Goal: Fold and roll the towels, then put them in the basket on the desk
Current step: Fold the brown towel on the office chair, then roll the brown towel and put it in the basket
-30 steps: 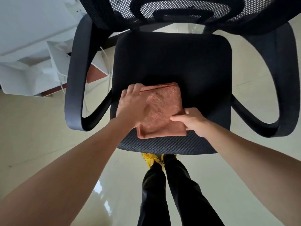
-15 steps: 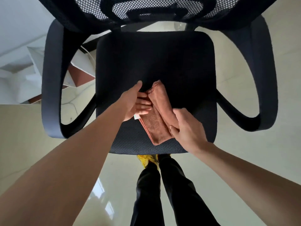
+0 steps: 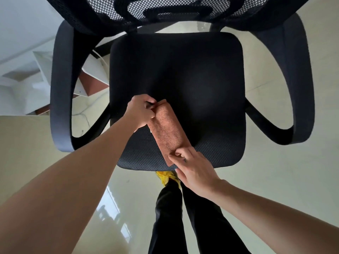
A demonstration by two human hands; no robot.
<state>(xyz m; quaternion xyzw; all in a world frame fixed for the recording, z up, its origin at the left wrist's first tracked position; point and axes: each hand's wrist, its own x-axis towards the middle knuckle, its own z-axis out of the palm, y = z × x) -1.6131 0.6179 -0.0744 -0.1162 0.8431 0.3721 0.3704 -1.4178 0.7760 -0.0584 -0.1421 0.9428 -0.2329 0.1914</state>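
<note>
A brown towel [image 3: 167,131] lies folded into a narrow strip on the black seat [image 3: 201,79] of an office chair, running from upper left to lower right. My left hand [image 3: 141,111] is closed in a fist on the strip's far end. My right hand [image 3: 190,165] pinches the near end by the seat's front edge with thumb and fingertips. No basket or desk top shows in this view.
The chair's mesh backrest [image 3: 165,10] fills the top, and its curved armrests [image 3: 60,88] flank the seat. White furniture [image 3: 22,74] stands at the left. My legs in dark trousers [image 3: 183,217] stand on the glossy pale floor under the seat's front.
The towel went from a flat square to a narrow strip, folded over lengthwise. My left hand has closed on its far end and my right hand has slid down to its near end.
</note>
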